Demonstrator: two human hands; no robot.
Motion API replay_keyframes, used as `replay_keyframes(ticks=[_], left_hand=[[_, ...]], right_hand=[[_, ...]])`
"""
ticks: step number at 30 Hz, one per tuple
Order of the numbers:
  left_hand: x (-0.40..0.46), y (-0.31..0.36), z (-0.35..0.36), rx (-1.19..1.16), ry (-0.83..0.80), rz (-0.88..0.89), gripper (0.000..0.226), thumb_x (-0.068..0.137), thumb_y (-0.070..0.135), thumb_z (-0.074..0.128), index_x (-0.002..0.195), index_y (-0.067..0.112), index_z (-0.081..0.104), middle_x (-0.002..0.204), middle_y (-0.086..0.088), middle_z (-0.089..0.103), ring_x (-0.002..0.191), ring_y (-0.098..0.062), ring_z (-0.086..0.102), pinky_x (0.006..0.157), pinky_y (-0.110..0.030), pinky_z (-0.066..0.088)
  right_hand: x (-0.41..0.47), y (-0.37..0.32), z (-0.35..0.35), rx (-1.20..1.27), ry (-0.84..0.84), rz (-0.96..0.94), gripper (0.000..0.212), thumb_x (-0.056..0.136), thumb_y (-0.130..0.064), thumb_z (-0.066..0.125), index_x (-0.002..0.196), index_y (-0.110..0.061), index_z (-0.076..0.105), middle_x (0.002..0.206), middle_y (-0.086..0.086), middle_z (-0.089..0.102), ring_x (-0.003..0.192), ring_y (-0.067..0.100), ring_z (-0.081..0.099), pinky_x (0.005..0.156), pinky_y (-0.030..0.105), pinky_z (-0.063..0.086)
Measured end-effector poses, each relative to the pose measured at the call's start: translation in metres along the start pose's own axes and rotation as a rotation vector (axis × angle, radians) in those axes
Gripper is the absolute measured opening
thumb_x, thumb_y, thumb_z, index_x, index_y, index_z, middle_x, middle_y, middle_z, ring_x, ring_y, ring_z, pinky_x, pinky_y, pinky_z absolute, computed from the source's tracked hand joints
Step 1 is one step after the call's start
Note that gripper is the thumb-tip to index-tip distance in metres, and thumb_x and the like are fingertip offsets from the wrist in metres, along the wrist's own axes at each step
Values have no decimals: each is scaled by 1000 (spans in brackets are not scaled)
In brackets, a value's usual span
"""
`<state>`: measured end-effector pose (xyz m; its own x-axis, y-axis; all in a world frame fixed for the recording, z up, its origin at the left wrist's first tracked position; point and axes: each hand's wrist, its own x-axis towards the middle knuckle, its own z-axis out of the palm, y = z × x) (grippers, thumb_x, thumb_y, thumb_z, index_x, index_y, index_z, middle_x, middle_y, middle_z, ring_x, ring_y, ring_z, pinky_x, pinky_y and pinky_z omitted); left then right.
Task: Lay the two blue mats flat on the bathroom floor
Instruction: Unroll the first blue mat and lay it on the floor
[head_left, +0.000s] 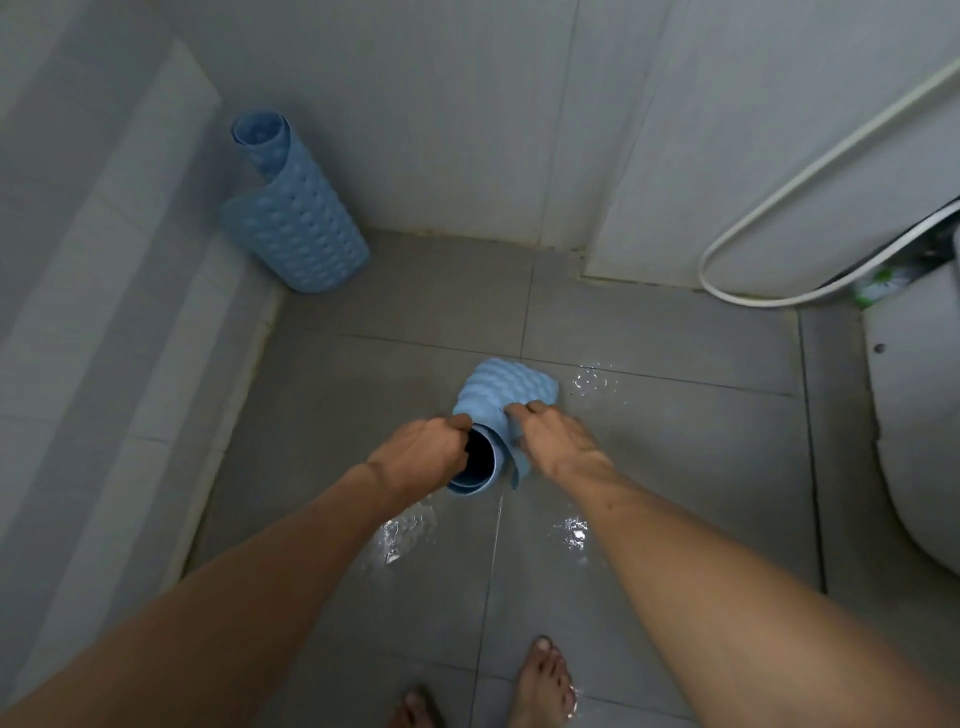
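Rolled blue mat (485, 415) stands on end mid-floor (395, 332), left of the toilet (914, 441). Left hand (421, 452) closed on the roll's open top rim; right hand (558, 436) pinching its loose outer flap. Second rolled mat (296, 218) leans in the far corner, well left of the toilet. Floor wet.
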<state>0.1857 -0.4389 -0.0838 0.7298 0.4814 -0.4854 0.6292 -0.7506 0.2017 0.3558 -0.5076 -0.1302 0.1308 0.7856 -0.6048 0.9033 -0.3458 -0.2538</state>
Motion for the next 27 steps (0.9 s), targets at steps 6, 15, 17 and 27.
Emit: replay_keyframes(ticks=[6, 15, 17, 27], left_hand=[[1, -14, 0, -128, 65, -14, 19, 86, 22, 55, 73, 14, 43, 88, -10, 64, 78, -31, 61, 64, -28, 35], [-4, -23, -6, -455, 264, -386, 69, 84, 67, 51, 45, 11, 38, 49, -5, 47, 47, -19, 45, 50, -29, 33], [-5, -29, -8, -469, 235, -559, 69, 76, 72, 59, 51, 9, 45, 54, -5, 47, 52, -20, 45, 50, -29, 33], [-25, 20, -34, -1167, 71, -228, 94, 69, 71, 69, 144, 29, 30, 135, 20, 42, 129, 0, 40, 95, -20, 31]], right_hand=[[9, -20, -10, 49, -116, 24, 67, 85, -11, 67, 143, -8, 36, 140, 11, 44, 126, 34, 50, 92, 37, 46], [26, -35, -19, 37, 107, 24, 51, 88, -1, 50, 138, -14, 54, 129, 19, 62, 119, 40, 59, 98, 43, 49], [25, -43, -34, 54, 148, -2, 50, 87, -3, 49, 131, -21, 62, 124, 19, 65, 115, 42, 61, 93, 42, 51], [14, -68, -141, -29, 221, 44, 6, 64, -3, 47, 58, -4, 49, 62, 14, 50, 61, 34, 47, 48, 27, 36]])
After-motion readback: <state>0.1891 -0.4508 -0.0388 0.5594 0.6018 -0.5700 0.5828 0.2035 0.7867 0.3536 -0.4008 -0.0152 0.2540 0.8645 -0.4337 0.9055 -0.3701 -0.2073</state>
